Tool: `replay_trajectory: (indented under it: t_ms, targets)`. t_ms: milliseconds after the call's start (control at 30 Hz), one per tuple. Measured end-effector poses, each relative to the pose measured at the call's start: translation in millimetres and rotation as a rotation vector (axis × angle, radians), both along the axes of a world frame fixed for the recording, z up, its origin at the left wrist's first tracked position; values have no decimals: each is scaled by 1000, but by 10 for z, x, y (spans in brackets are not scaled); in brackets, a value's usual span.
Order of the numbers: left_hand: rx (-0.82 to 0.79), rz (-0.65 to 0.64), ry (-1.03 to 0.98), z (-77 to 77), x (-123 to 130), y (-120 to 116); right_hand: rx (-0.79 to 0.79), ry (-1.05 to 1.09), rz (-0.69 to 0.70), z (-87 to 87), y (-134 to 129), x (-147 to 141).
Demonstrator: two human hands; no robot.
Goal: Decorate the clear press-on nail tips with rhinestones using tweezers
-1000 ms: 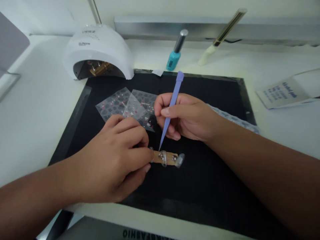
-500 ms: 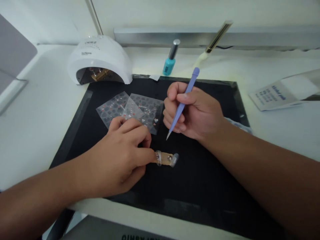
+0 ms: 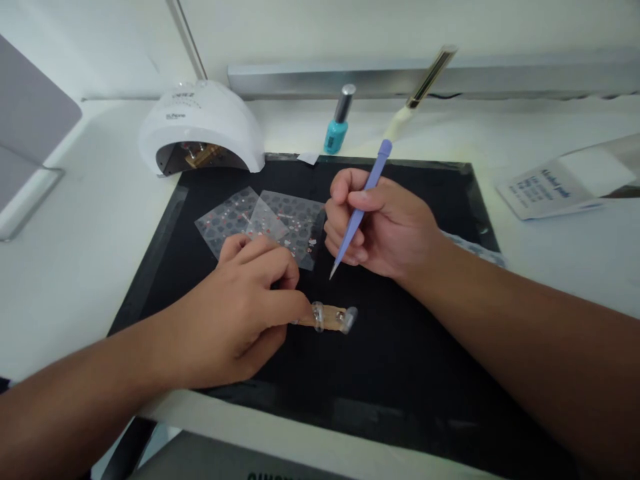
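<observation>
My left hand (image 3: 250, 307) is closed at the left end of a small wooden strip (image 3: 330, 317) that carries clear false nail tips (image 3: 319, 316). One finger presses on the strip, and the part under the hand is hidden. In my right hand (image 3: 385, 220) a pair of purple tweezers (image 3: 361, 203) is held like a pen, its pale metal tip pointing down a little above and apart from the strip. Two overlapping transparent sticker sheets (image 3: 295, 207) with small red and white designs lie behind my left hand on the black mat (image 3: 400, 373).
A white nail lamp (image 3: 210, 120) stands at the back left with a gold-coloured object inside. Behind the mat are a turquoise nail polish bottle (image 3: 336, 133) and another bottle (image 3: 427, 77) with a gold-and-black cap. An alcohol pads packet (image 3: 545, 190) lies at right.
The view has shifted slightly. My left hand's finger moves a little on the strip, and more of the strip's left end shows below it. My right hand keeps the tweezers in the same hold.
</observation>
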State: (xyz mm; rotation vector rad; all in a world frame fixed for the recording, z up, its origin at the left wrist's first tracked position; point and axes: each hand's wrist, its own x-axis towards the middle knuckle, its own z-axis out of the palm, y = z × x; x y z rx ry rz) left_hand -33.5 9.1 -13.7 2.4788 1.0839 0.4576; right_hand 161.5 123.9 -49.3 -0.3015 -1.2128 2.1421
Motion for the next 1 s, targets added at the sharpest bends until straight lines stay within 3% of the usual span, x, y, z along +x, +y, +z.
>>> replay_trajectory:
  t_ms: [200, 567, 667, 800, 900, 1000]
  targets:
    - [-38, 24, 62, -22, 16, -9, -9, -7, -7, 5, -10, -8]
    - [81, 20, 58, -16, -38, -46, -14, -43, -67, 32, -20, 1]
    - [217, 163, -47, 7, -173, 22, -33, -55, -74, 62, -35, -2]
    - [353, 578, -87, -13, -378, 273, -63, -65, -67, 72, -53, 4]
    - [165, 786, 140, -60, -462, 439, -36, -62, -73, 38, -47, 9]
    - [63, 771, 258, -104, -465, 484, 0, -75, -93, -3, -45, 12]
